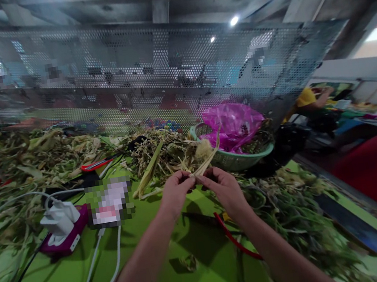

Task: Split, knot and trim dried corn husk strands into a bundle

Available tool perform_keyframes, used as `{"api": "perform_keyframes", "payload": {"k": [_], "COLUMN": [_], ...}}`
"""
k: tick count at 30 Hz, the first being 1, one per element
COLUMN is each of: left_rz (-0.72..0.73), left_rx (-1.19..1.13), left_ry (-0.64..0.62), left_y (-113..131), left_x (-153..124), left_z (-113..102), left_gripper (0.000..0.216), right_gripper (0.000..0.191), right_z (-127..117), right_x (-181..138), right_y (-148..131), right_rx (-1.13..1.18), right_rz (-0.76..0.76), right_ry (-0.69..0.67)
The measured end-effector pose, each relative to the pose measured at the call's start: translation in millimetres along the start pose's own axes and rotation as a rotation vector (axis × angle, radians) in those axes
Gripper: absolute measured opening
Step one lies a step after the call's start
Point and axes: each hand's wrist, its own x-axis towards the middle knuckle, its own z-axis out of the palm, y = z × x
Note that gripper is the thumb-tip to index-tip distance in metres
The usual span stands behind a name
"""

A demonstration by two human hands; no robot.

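My left hand [178, 188] and my right hand [222, 185] meet over the green tabletop [146, 262], fingertips pinched close together. Between them is a strip of dried corn husk [209, 160], its pale end rising to the upper right. Both thumbs press on its lower end. Under my right wrist lies a tool with a red curved handle [234, 238], partly covered by my arm; its kind I cannot make out. A small curled scrap of husk [189, 262] rests on the table between my forearms.
Heaped dried husks [26, 157] fill the left and back. A green basket [245, 160] holds a purple plastic bag [234, 124]. A phone [110, 203] and a purple power strip [69, 231] with cables lie left. Greenish plant strands [294, 219] spread right. A perforated metal panel [134, 68] stands behind.
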Motion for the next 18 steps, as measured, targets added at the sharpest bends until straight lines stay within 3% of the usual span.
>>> {"api": "perform_keyframes", "payload": {"k": [8, 12, 18], "left_rz": [-0.006, 0.015, 0.061], "left_rx": [0.018, 0.044, 0.029], "left_ry": [0.011, -0.011, 0.069], "left_y": [2.4, 1.1, 5.8], "left_x": [-1.0, 2.2, 6.4], "left_z": [1.2, 0.2, -10.6], "left_gripper": [0.016, 0.014, 0.017], "right_gripper": [0.022, 0.025, 0.019], "right_z": [0.3, 0.3, -17.7], "right_x": [-0.1, -0.3, 9.4], "right_y": [-3.8, 0.3, -7.2], "right_rx": [0.056, -0.022, -0.159], "right_rz": [-0.012, -0.042, -0.094], "right_ry": [-0.05, -0.048, 0.152]}}
